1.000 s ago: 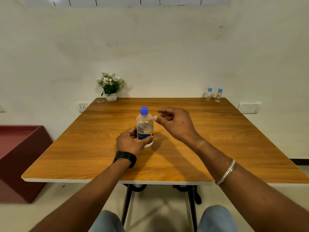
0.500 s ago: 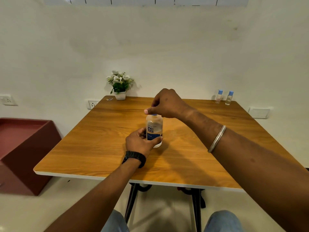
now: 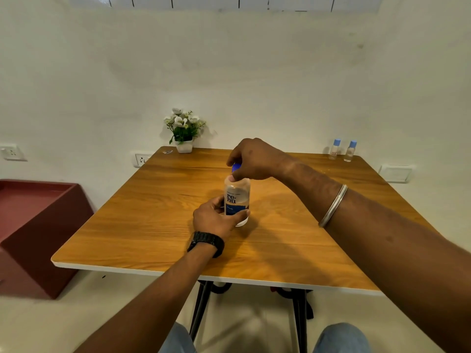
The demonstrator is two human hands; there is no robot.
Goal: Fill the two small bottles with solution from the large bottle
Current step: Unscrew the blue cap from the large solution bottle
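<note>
1. Left hand [image 3: 212, 220] grips the large bottle [image 3: 237, 200] low on its body, at surface [image 3: 142, 225] centre.
2. Right hand [image 3: 251, 160] pinches the blue cap [image 3: 235, 167] (partly hidden).
3. Risk: a loose base grip lets the bottle twist or tip, spilling solution.
4. Bottle upright, long axis vertical, cap up.
5. Small bottles [image 3: 342, 150] stand capped at 2 o'clock, well apart.

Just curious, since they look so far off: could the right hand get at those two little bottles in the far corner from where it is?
Probably, with a stretch: the right hand is busy gripping the large bottle's cap; bare table lies before the small bottles.
</note>
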